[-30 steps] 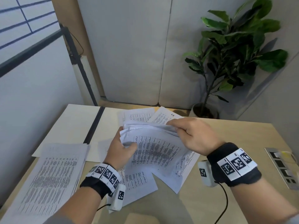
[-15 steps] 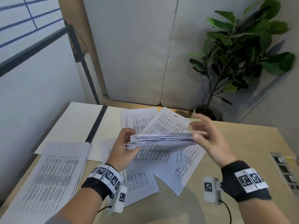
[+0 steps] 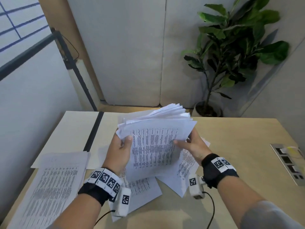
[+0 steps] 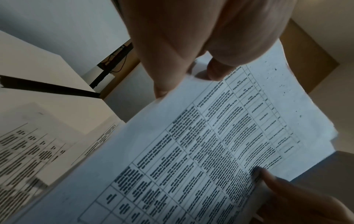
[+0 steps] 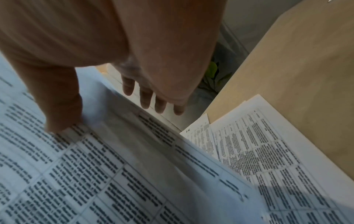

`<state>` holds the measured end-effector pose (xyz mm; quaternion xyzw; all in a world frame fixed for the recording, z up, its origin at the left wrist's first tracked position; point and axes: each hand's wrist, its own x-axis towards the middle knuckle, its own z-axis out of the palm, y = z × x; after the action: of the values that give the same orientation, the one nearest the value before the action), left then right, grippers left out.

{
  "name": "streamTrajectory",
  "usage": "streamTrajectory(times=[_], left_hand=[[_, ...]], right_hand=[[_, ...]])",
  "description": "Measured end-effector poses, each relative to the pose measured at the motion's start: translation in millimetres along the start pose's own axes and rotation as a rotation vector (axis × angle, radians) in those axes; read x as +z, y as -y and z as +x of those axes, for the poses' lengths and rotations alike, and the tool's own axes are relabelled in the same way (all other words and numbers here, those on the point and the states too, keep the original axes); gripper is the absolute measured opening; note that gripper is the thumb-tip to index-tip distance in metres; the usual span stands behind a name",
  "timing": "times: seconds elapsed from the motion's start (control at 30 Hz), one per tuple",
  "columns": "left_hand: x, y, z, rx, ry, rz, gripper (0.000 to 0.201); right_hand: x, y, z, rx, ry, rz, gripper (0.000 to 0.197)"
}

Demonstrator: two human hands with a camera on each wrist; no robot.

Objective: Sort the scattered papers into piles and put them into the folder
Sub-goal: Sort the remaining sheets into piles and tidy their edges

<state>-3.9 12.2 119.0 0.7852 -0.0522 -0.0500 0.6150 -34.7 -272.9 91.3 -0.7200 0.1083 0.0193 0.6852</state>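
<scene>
A stack of printed papers (image 3: 155,146) is held tilted up above the table, print facing me. My left hand (image 3: 123,141) grips its left edge, thumb (image 4: 218,72) on the front. My right hand (image 3: 186,141) pinches the right edge, thumb (image 5: 63,115) on the print and fingers (image 5: 145,97) behind. In the left wrist view the stack (image 4: 210,136) fills the frame. An open cream folder (image 3: 79,126) with a black spine lies at the back left. A squared pile of papers (image 3: 54,184) lies at the front left. Loose sheets (image 3: 142,189) lie under my hands.
More loose sheets (image 5: 258,144) spread to the right on the wooden table (image 3: 239,146). A socket panel (image 3: 290,162) is set into the table's right side. A potted plant (image 3: 231,55) stands behind the far edge, and a black rail (image 3: 71,63) runs along the left.
The stack has gone from lying level in my left hand to standing tilted with its print towards me. My right hand, open beside it half a second ago, now holds the right edge.
</scene>
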Motion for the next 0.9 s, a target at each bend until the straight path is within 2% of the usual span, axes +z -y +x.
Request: streamTrajectory(times=[0.1, 0.2, 0.3, 0.37, 0.47, 0.53, 0.67, 0.8, 0.9], left_hand=[[-2.3, 4.3, 1.2, 0.02, -0.002, 0.022, 0.053], [-5.2, 11.4, -0.8, 0.012, -0.029, 0.026, 0.041], [-6.0, 9.7, -4.7, -0.011, -0.049, -0.019, 0.042], [-2.9, 2.4, -8.3, -0.004, -0.089, -0.04, 0.045], [6.5, -14.9, -17.5, 0.06, -0.162, -0.018, 0.039], [10.2, -20.0, -21.7, 0.099, -0.197, -0.019, 0.049], [9.6, -4.7, -19.1, 0.037, -0.168, -0.054, 0.057], [11.9, 1.1, -16.2, 0.095, -0.189, 0.004, 0.064], [12.2, -9.4, -14.8, 0.178, -0.228, 0.064, 0.078]], right_hand=[[4.9, 2.6, 6.6, 0.024, 0.089, 0.079, 0.086], [9.1, 6.1, 7.5, 0.038, 0.074, 0.094, 0.076], [16.7, 11.1, 1.7, 0.025, 0.015, 0.03, 0.041], [27.8, 18.2, -8.2, -0.013, -0.04, 0.017, 0.031], [45.4, 33.1, -27.2, -0.166, -0.097, 0.017, 0.042], [48.1, 36.3, -36.2, -0.291, -0.112, 0.002, 0.047], [39.5, 21.7, -39.7, -0.314, -0.129, -0.053, 0.06], [37.7, 14.1, -36.0, -0.442, -0.234, -0.313, 0.097], [41.2, 16.3, -34.4, -0.543, -0.271, -0.46, 0.101]])
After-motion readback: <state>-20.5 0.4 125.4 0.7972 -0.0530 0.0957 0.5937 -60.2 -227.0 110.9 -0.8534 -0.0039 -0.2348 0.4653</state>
